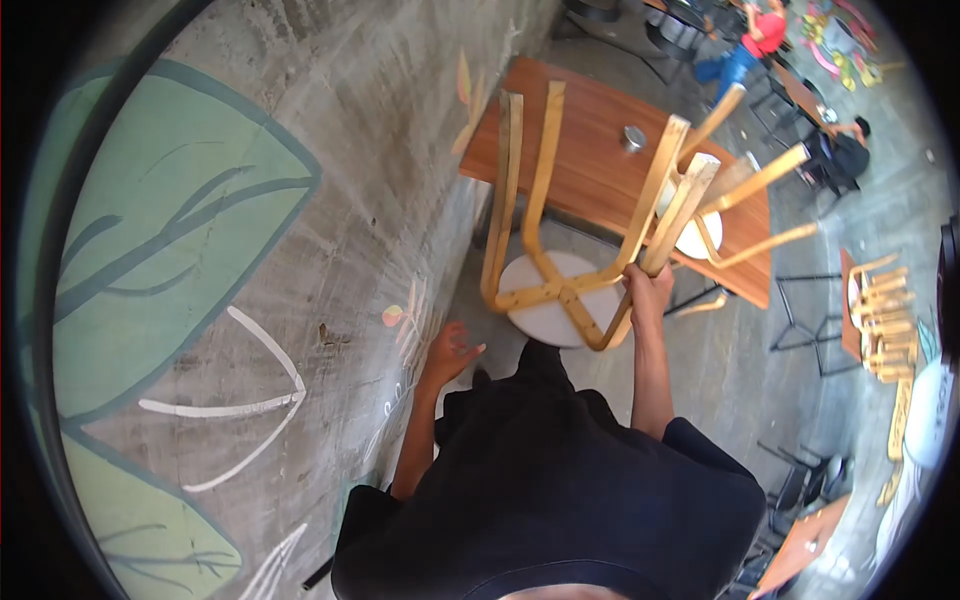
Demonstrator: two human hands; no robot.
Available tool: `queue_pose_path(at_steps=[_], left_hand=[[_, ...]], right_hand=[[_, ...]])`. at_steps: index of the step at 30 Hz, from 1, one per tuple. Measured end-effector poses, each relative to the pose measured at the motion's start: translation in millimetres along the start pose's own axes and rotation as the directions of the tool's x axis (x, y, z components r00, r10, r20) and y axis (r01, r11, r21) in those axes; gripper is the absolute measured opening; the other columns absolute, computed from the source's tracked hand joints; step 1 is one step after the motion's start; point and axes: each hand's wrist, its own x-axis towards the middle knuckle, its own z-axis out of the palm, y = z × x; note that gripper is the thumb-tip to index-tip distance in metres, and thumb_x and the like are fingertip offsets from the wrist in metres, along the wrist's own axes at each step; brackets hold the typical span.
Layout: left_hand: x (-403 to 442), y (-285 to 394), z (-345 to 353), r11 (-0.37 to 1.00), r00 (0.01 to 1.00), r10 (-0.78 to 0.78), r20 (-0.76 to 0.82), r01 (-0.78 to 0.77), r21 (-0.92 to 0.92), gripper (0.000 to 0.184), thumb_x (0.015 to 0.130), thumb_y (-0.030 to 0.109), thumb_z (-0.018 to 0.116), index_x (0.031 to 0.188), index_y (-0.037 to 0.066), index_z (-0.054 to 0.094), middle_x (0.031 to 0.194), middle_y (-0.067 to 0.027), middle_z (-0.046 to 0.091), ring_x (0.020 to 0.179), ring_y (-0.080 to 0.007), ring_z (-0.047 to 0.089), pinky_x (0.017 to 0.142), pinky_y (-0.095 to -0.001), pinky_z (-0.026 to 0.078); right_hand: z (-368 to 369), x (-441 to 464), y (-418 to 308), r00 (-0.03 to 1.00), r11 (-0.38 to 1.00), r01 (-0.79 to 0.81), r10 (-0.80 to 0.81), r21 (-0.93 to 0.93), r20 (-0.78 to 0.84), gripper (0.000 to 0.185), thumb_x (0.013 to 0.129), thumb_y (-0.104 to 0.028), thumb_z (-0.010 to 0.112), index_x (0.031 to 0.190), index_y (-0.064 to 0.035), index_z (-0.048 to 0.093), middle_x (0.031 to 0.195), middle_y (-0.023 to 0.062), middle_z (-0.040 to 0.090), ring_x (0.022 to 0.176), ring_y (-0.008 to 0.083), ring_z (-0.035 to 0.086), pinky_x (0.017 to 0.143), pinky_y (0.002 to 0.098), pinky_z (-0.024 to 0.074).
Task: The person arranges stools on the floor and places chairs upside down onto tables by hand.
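Note:
An upturned wooden stool hangs in front of me, its round pale seat (536, 326) low and its bent wooden legs (544, 170) pointing up. My right hand (650, 292) is wrapped round one of those legs, close to the seat. My left hand (452, 355) holds nothing; its fingers are apart, between the stool and the wall. Just beyond the stool stands a brown wooden table (590, 125) with a small metal tin (633, 139) on top. Another stool (698, 236), with its legs also raised, rests at the table's right side.
A concrete wall (340, 220) with painted leaves runs along my left. To the right, several stools (884, 310) lie stacked on another table (850, 290). Further back are a person in a red top (766, 35) and a person in dark clothes (846, 155).

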Motion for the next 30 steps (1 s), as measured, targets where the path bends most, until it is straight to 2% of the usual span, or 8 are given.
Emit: queue_pose_path(at_steps=[2, 5, 7, 9, 18, 21, 27, 30], left_hand=[[0, -22, 1, 0.997, 0.996, 0.061, -0.060, -0.059, 0.041, 0.053, 0.074, 0.029, 0.083, 0.113, 0.001, 0.061, 0.107, -0.0139, 0.068, 0.097, -0.0257, 0.066, 0.084, -0.0360, 0.053], [-9, -31, 6, 0.741, 0.815, 0.575, -0.071, -0.482, 0.467, 0.062, 0.070, 0.028, 0.083, 0.122, 0.004, 0.059, 0.116, -0.0167, 0.065, 0.106, -0.0311, 0.063, 0.086, -0.0393, 0.052], [-6, -79, 13, 0.976, 0.921, 0.168, 0.352, -0.207, 0.074, 0.060, 0.070, 0.027, 0.083, 0.122, 0.006, 0.061, 0.113, -0.0160, 0.067, 0.105, -0.0307, 0.065, 0.086, -0.0390, 0.052], [-30, -131, 15, 0.959, 0.852, 0.207, 0.480, -0.273, 0.071, 0.044, 0.076, 0.025, 0.078, 0.114, 0.005, 0.064, 0.105, -0.0157, 0.069, 0.100, -0.0283, 0.066, 0.085, -0.0373, 0.051], [-88, -194, 29, 0.934, 0.780, -0.253, 0.573, 0.043, 0.354, 0.033, 0.081, 0.035, 0.072, 0.094, 0.006, 0.068, 0.093, -0.0172, 0.070, 0.094, -0.0345, 0.067, 0.079, -0.0386, 0.053], [-80, -203, 37, 0.675, 0.735, -0.310, 0.603, -0.276, 0.684, 0.038, 0.073, 0.038, 0.079, 0.096, 0.010, 0.069, 0.095, -0.0156, 0.070, 0.093, -0.0364, 0.066, 0.077, -0.0418, 0.053], [-33, -121, 38, 0.900, 0.737, -0.046, 0.674, -0.263, 0.349, 0.055, 0.060, 0.046, 0.086, 0.097, 0.009, 0.068, 0.088, -0.0145, 0.070, 0.088, -0.0343, 0.068, 0.077, -0.0438, 0.052], [12, -123, 40, 0.897, 0.779, -0.025, 0.627, -0.259, 0.357, 0.052, 0.063, 0.044, 0.086, 0.092, 0.005, 0.067, 0.083, -0.0127, 0.069, 0.080, -0.0289, 0.068, 0.073, -0.0396, 0.051]], right_hand=[[-23, -31, 1, 0.997, 0.997, -0.072, 0.073, 0.029, -0.036, 0.026, 0.070, 0.003, 0.063, 0.092, -0.0038, 0.053, 0.069, 0.0038, 0.056, 0.052, 0.0134, 0.053, 0.048, 0.0267, 0.0457], [-54, -64, 32, 0.947, 0.948, -0.317, 0.316, 0.020, 0.060, 0.025, 0.066, 0.005, 0.062, 0.087, -0.0030, 0.050, 0.068, 0.0072, 0.056, 0.053, 0.0181, 0.056, 0.049, 0.0301, 0.0486], [-54, -88, 48, 0.922, 0.923, -0.383, 0.381, 0.027, 0.066, 0.022, 0.066, 0.004, 0.063, 0.084, -0.0021, 0.052, 0.068, 0.0067, 0.056, 0.053, 0.0170, 0.055, 0.048, 0.0301, 0.0482], [-55, -97, 74, 0.883, 0.892, -0.452, 0.450, -0.011, 0.133, 0.020, 0.066, 0.001, 0.065, 0.082, -0.0013, 0.055, 0.066, 0.0064, 0.055, 0.052, 0.0165, 0.054, 0.047, 0.0309, 0.0485], [-66, -119, 185, 0.822, 0.776, -0.535, 0.569, -0.335, 0.006, 0.023, 0.071, -0.011, 0.070, 0.085, 0.0015, 0.057, 0.067, 0.0076, 0.055, 0.050, 0.0195, 0.056, 0.049, 0.0344, 0.0524], [-85, -121, 213, 0.847, 0.786, -0.510, 0.531, -0.349, -0.041, 0.027, 0.074, -0.014, 0.070, 0.090, 0.0022, 0.057, 0.072, 0.0088, 0.055, 0.052, 0.0203, 0.057, 0.049, 0.0350, 0.0539], [-133, -162, 347, 0.633, 0.614, -0.672, 0.767, -0.414, 0.108, 0.032, 0.077, -0.019, 0.070, 0.099, 0.0011, 0.058, 0.078, 0.0099, 0.055, 0.063, 0.0224, 0.061, 0.057, 0.0362, 0.0546], [-127, -156, 386, 0.688, 0.707, -0.705, 0.701, -0.054, 0.187, 0.032, 0.078, -0.019, 0.070, 0.100, 0.0006, 0.058, 0.081, 0.0107, 0.058, 0.073, 0.0240, 0.063, 0.064, 0.0358, 0.0528]])
